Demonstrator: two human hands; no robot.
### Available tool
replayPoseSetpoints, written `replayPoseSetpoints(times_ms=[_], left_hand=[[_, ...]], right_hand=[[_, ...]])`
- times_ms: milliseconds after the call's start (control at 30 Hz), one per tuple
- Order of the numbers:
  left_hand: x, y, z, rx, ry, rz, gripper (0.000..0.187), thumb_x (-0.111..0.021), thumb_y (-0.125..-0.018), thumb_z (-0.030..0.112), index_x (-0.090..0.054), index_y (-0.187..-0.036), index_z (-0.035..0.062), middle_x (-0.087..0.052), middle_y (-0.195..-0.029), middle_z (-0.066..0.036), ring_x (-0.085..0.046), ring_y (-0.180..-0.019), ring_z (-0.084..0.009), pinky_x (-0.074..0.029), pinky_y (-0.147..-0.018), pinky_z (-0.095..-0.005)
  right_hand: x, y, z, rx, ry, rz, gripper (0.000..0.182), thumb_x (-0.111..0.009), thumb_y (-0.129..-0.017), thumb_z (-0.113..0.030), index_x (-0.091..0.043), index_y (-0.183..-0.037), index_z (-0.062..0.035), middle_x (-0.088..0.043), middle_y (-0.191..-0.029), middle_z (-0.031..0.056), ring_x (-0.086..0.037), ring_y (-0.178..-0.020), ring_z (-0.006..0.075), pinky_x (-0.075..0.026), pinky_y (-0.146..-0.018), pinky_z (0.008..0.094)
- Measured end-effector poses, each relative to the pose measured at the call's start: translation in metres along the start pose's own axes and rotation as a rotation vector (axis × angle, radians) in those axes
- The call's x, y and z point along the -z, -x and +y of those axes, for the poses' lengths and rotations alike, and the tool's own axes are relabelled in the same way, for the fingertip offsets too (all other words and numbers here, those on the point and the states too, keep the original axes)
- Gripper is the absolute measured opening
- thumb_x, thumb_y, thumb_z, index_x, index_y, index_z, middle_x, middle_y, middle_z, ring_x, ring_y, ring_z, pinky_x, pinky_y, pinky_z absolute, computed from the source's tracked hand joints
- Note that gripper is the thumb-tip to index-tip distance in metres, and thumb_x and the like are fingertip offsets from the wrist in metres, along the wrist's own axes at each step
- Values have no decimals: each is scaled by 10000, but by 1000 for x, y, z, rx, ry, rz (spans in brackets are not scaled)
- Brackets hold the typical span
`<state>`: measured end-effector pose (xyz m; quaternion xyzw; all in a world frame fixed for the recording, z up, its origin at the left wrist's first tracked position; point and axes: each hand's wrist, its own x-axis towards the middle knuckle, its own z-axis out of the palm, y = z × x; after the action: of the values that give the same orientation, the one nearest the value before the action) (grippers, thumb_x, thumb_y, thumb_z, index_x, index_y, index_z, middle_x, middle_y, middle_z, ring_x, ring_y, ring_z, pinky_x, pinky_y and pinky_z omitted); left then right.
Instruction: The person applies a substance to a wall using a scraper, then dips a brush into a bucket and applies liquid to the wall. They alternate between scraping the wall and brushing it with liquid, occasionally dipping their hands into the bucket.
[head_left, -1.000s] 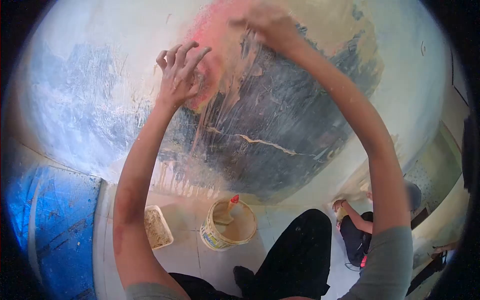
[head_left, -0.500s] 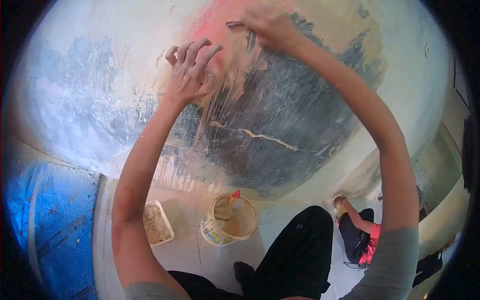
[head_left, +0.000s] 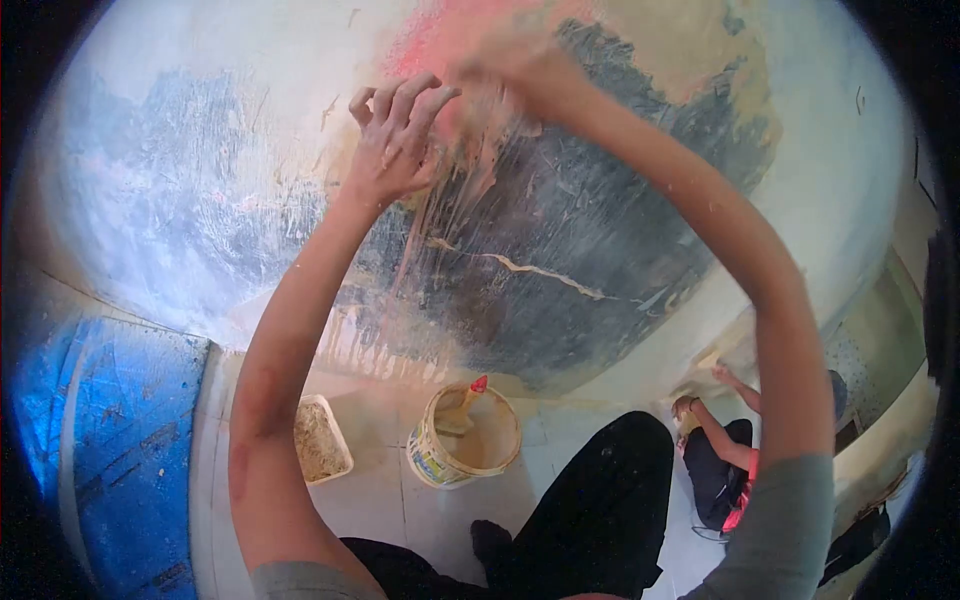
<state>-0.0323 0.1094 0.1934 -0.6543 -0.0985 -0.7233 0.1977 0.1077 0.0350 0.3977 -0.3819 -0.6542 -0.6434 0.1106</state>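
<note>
My left hand [head_left: 395, 140] is against the wall [head_left: 170, 190], its fingers bent and spread, with nothing in it. To its right, my right hand [head_left: 525, 75] is closed and smeared by motion over the patch where pink, cream and dark grey layers meet. The thin, dark-edged flat tool it grips is mostly lost in the blur. Dried pale smears mark the fingers of my left hand. Below both hands, streaks of pale coating run down the scraped dark area [head_left: 560, 210], and a jagged pale crack [head_left: 540, 270] crosses it.
On the tiled floor stand a bucket [head_left: 418, 440] with a red-tipped brush [head_left: 462, 412] inside and a shallow tray [head_left: 345, 455] of crumbly material. A blue sheet [head_left: 130, 440] lies at left. Another person [head_left: 715, 470] crouches by the wall at right, below my right arm.
My right hand has moved down and slightly left, closer to my left hand, and the tool has blurred. My left hand appears slightly farther right. The other person's second forearm now shows.
</note>
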Motion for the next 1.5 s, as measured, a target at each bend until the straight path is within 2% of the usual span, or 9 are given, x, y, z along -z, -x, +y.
replayPoseSetpoints(times_ms=[133, 200, 367, 433, 733, 800, 900, 1100, 1500], left_hand=[[-6, 8, -2, -38, -33, -34, 595, -568, -654, 167, -488, -1243, 189, -485, -1207, -36, -427, -1127, -220, -213, -962, -443], [-5, 9, 1, -15, -15, -47, 592, -565, -661, 166, -483, -1246, 190, -483, -1208, -37, -426, -1130, -222, -213, -964, -447], [-13, 11, 2, 58, 40, -11, 577, -558, -676, 158, -478, -1247, 191, -477, -1214, -39, -423, -1141, -231, -207, -974, -460], [-12, 12, -1, -17, 14, -49, 566, -554, -676, 151, -480, -1237, 184, -471, -1218, -46, -425, -1133, -236, -217, -961, -456], [-10, 19, -13, 105, -15, 15, 577, -533, -670, 146, -462, -1242, 178, -466, -1193, -67, -425, -1116, -245, -195, -965, -446], [-11, 22, -17, 105, -47, 38, 603, -531, -655, 141, -447, -1252, 172, -458, -1190, -70, -425, -1105, -250, -196, -957, -447], [-9, 25, -25, 178, -45, 95, 642, -506, -620, 104, -440, -1256, 165, -448, -1202, -71, -408, -1114, -253, -192, -960, -439], [-1, 21, -29, 204, -65, 133, 640, -501, -631, 69, -436, -1260, 163, -443, -1213, -77, -382, -1142, -248, -184, -964, -436], [-5, 24, -32, 254, -95, 163, 605, -520, -651, 101, -440, -1248, 156, -449, -1210, -80, -393, -1130, -271, -181, -962, -437]], right_hand=[[-3, 18, 0, 380, -4, 83, 259, -567, -777, -112, -614, -1001, 9, -611, -879, 150, -612, -819, 307, -484, -714, 410], [10, -2, 8, -175, -95, 6, 300, -560, -791, -151, -612, -1062, -33, -606, -859, 146, -607, -773, 311, -485, -694, 419], [-29, 10, 14, 746, -151, 479, 390, -571, -786, -176, -604, -1165, -90, -580, -786, 130, -571, -650, 283, -468, -568, 408], [1, 0, 31, 23, -203, 101, 330, -573, -779, -155, -613, -1093, -61, -585, -783, 124, -571, -640, 284, -459, -551, 419], [-22, 15, 34, 297, -241, -510, 342, -610, -738, -176, -650, -1066, -261, -638, -976, 18, -633, -820, 249, -518, -686, 378], [-20, 24, -2, -103, 83, 31, 239, -583, -755, -113, -602, -981, -38, -575, -768, 119, -568, -628, 283, -452, -545, 422], [-25, 65, -41, 458, -88, 1, 266, -545, -801, -146, -640, -1045, -188, -647, -978, 56, -644, -772, 260, -521, -657, 393], [-9, 31, -14, -228, 46, 204, 152, -590, -740, -81, -563, -881, -32, -559, -753, 119, -567, -597, 271, -444, -520, 409], [-37, 74, -58, -24, 106, 70, 343, -633, -687, -160, -642, -1020, -242, -613, -887, 23, -621, -794, 240, -523, -638, 350]])
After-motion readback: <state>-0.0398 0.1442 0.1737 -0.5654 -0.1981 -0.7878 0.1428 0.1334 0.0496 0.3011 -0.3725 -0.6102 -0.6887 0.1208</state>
